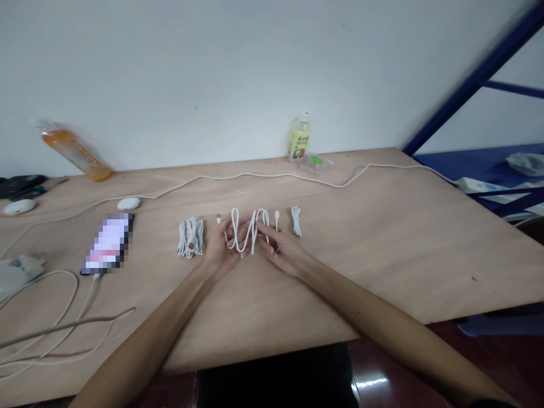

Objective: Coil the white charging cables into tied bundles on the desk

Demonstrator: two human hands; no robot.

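A white cable [249, 231] lies in loose loops on the wooden table [382, 243], held between both hands. My left hand [223, 249] pinches its left loops, and one plug end sticks out by the fingers. My right hand [278, 249] grips the right loops, fingers curled. A coiled white cable bundle [191, 238] rests just left of my left hand. A smaller coiled white cable [296, 220] lies just right of my right hand.
A phone [108, 243] on a charging lead lies at the left, above loose white cords [51, 328]. A long white cord [263, 177] crosses the back. A yellow drink bottle [299, 139] stands by the wall; an orange bottle [76, 150] leans at the far left. A blue frame [467, 85] rises at the right.
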